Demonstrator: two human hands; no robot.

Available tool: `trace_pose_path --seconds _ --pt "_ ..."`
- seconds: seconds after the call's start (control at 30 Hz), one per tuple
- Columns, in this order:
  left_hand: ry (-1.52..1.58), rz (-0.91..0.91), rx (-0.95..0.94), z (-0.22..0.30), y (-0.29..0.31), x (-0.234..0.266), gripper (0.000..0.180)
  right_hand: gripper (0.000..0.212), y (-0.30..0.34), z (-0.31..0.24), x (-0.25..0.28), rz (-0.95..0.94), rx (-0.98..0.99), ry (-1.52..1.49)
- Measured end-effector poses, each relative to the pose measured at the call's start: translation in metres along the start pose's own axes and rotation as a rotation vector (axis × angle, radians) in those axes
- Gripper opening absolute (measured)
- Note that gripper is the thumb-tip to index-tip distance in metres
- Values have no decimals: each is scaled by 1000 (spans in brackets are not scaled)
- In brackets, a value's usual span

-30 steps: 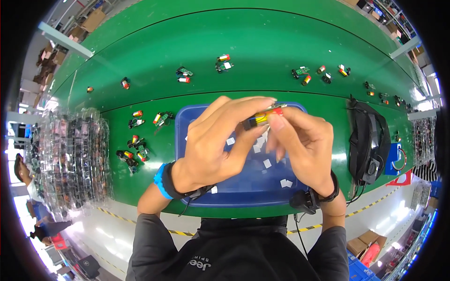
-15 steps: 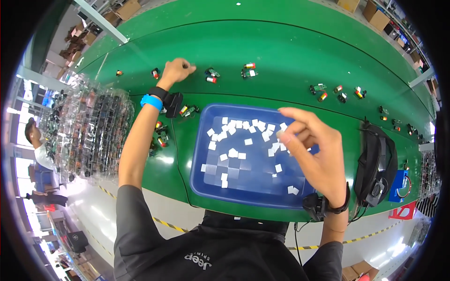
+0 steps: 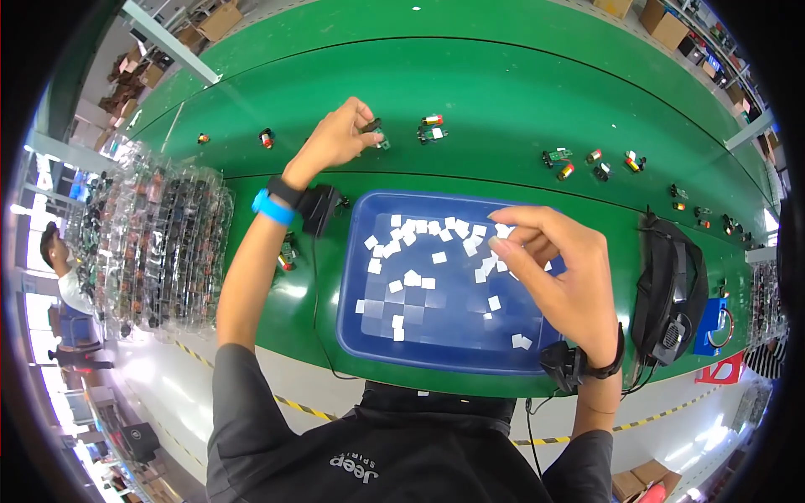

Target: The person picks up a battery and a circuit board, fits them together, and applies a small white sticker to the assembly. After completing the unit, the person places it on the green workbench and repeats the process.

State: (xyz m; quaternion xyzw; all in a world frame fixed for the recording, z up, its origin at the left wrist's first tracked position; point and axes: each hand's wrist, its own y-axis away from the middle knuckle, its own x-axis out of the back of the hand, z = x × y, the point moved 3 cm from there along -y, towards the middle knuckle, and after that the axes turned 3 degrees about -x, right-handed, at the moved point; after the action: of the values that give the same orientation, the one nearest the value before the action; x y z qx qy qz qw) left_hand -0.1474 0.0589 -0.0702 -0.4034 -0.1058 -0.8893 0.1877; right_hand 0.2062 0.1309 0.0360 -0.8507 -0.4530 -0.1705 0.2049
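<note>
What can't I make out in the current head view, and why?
All in the head view:
Whether the left hand grips the green circuit board: the hand itself covers the contact.
How many white squares lie in the blue tray: the right hand covers part.
What the stacked clear packs hold: layered plastic and glare.
Details of the far-right parts: too small.

The green table (image 3: 503,92) carries a blue tray (image 3: 453,317), a black bag (image 3: 658,289) and scattered circuit-board assemblies (image 3: 554,157).
</note>
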Motion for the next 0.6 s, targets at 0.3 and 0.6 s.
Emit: trace_pose_path --seconds 0.3,0.6 --pt "650 -120 -350 163 89 -30 39 27 -8 2 -7 210 138 168" --pt "535 -44 -482 182 105 -25 39 26 -3 -4 3 342 693 596"
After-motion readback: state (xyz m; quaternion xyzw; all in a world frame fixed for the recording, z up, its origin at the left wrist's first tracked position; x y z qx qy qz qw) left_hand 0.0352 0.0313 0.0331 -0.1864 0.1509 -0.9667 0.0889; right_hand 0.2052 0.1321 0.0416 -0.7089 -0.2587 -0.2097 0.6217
